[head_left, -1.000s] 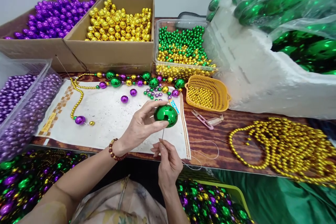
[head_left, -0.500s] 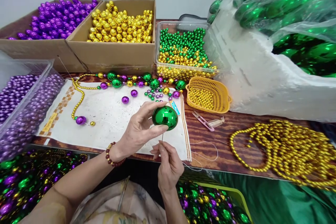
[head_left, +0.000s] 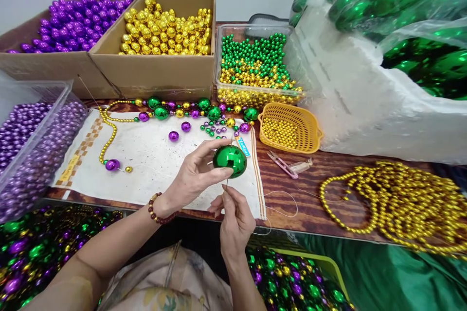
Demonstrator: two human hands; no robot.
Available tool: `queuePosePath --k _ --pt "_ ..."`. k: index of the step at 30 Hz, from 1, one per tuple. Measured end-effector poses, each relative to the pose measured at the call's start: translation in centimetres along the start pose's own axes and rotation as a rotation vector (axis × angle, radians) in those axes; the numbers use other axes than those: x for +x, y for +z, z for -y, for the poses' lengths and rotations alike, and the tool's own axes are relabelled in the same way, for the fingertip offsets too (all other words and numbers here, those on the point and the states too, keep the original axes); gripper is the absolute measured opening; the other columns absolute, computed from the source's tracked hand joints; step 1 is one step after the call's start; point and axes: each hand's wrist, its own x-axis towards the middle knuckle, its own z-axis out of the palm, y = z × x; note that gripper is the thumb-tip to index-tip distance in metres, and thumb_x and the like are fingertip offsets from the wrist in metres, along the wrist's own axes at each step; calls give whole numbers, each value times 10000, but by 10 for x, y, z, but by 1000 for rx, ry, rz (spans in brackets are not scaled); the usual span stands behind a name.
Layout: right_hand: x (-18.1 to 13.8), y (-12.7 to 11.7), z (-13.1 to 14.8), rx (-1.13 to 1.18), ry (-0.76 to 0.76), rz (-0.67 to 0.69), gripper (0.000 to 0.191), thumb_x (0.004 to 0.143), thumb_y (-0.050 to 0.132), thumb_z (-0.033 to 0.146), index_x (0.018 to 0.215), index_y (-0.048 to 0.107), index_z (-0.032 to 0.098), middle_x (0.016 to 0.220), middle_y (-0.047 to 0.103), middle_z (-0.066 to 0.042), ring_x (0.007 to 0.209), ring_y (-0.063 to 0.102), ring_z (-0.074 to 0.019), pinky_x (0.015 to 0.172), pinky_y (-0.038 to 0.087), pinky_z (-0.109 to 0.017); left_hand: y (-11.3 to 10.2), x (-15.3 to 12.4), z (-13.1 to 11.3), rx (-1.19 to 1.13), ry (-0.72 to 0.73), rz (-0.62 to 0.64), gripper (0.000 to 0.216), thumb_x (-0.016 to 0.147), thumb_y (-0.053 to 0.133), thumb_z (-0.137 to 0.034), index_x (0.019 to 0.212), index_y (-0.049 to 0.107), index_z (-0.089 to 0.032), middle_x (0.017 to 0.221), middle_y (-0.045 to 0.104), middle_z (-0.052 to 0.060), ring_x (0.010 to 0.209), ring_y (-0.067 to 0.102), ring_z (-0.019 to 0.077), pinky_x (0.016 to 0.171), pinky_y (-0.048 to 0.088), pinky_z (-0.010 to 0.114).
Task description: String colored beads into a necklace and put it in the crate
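Observation:
My left hand (head_left: pixel 195 175) is closed around a large shiny green bead (head_left: pixel 230 160), thumb in front and fingers behind. Just below it, my right hand (head_left: pixel 235 216) pinches a long thin needle (head_left: pixel 227 183). The needle runs up through the bead, and its tip shows above the top. Both hands are over the front right part of a white cloth (head_left: pixel 146 153). On the cloth's left lies a bead strand (head_left: pixel 114 133), ending near a purple bead (head_left: pixel 112 165) and a small gold bead (head_left: pixel 128 169). Pale thread (head_left: pixel 288 214) loops on the table to the right.
Boxes of purple beads (head_left: pixel 80 24) and gold beads (head_left: pixel 168 29) stand behind, beside a clear tub (head_left: pixel 262 95). An orange basket (head_left: pixel 315 136), thread snips (head_left: pixel 282 165) and heaped gold bead strands (head_left: pixel 408 209) are on the right. A white sack (head_left: pixel 365 107) holds large green beads.
The needle has moved up through the green bead, so its tip now stands out above it. The loose thread has shifted, and the view has tilted slightly.

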Motion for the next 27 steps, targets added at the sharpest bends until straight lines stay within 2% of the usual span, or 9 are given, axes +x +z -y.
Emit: queuePosePath --k 3,7,9,12,15,18,20,24,27 --pt "9 -1 6 44 48 47 208 984 582 318 1131 660 193 775 720 -32 622 681 -149 499 500 -227 -1 0 6 29 -53 -23 519 828 776 -270 1315 605 -329 1268 615 51 1047 637 169 902 573 290" --pt "15 -9 2 40 161 3 188 922 671 353 906 669 166 764 729 -54 610 674 -154 525 497 -231 1 -3 19 57 -102 -57 577 823 782 -307 1353 554 -307 1253 590 70 1061 627 179 906 569 309" --pt "15 -14 -5 31 187 -44 225 896 700 370 832 668 157 716 714 -48 567 643 -140 508 467 -219 2 -7 26 114 -134 -20 616 811 793 -328 1369 536 -292 1254 586 83 1068 627 191 927 562 343" --pt "16 -22 -13 9 189 -107 262 870 721 394 786 672 150 667 689 -36 525 592 -121 489 434 -210 -3 -9 34 241 -183 122 613 818 782 -366 1374 544 -269 1262 601 98 1115 622 219 1007 524 413" --pt "19 -29 -17 -18 186 -134 278 858 725 406 769 674 148 689 687 -38 535 591 -118 482 424 -206 -24 5 38 416 -192 138 415 920 655 -388 1298 606 -227 1265 629 110 1138 621 220 1010 517 422" --pt "21 -35 -20 -32 188 -122 280 862 716 409 770 670 149 720 690 -40 534 587 -111 459 406 -197 -55 36 46 689 -155 -37 261 989 533 -303 1173 655 -164 1181 677 121 1025 650 196 902 549 391" --pt "22 -38 -22 -38 190 -112 280 872 705 412 778 670 151 716 686 -36 525 578 -105 452 404 -192 -70 56 53 917 -99 -78 181 971 533 -203 1069 676 -152 1093 704 104 949 652 190 871 538 385" --pt "20 -41 -29 -36 199 -114 281 878 700 417 790 667 152 717 683 -34 531 589 -107 450 422 -188 -73 73 68 1225 -26 77 144 949 535 -150 967 676 -172 979 705 60 900 643 190 844 514 355" --pt "19 -42 -34 -37 198 -125 282 882 697 417 791 662 153 714 680 -32 532 596 -108 447 432 -186 -61 69 73 1346 -57 176 143 960 540 -205 1044 652 -179 1038 675 68 925 635 202 810 509 332"
